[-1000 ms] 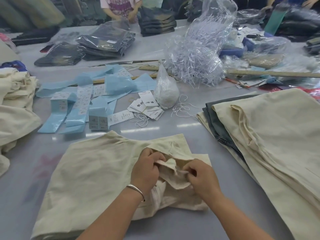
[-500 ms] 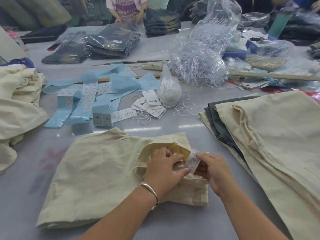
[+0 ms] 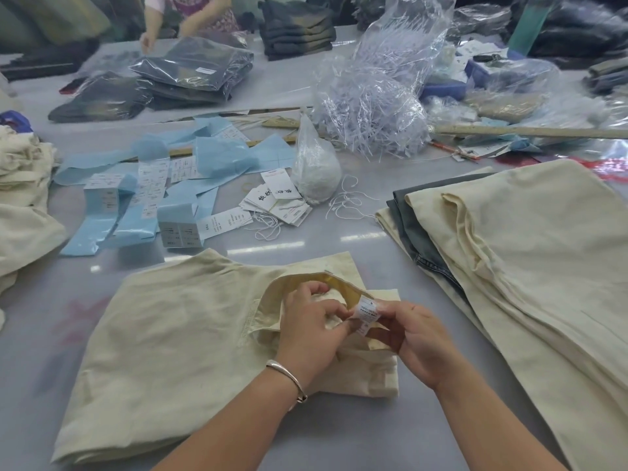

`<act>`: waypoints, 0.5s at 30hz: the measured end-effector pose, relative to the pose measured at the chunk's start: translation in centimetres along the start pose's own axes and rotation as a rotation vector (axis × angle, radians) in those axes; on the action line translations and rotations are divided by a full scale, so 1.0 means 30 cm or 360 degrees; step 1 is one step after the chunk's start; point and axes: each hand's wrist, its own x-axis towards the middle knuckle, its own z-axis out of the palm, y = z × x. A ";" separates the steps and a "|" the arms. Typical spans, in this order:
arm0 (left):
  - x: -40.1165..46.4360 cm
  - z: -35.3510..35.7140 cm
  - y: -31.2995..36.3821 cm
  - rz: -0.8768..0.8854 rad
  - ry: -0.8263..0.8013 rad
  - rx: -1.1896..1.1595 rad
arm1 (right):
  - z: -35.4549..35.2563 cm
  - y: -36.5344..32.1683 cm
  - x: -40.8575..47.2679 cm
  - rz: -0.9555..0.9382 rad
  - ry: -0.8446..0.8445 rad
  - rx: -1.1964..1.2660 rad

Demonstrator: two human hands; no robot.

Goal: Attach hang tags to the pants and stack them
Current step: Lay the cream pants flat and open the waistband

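Since a second ago we have pulled a small white label [image 3: 366, 311] up out of the waistband of the cream pants [image 3: 176, 341]. Our right hand [image 3: 416, 338] pinches it, and our left hand [image 3: 311, 329] pinches its near edge, fingers curled over the open waistband. Right of our fingers lies the stack of finished pants [image 3: 530, 266]. Beyond them lie loose hang tags [image 3: 277, 198] and white strings [image 3: 346, 202].
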 end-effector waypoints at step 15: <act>-0.011 -0.290 -0.232 -0.0321 0.0374 -0.0434 | 0.301 -0.044 0.084 -0.0888 0.0383 -0.1296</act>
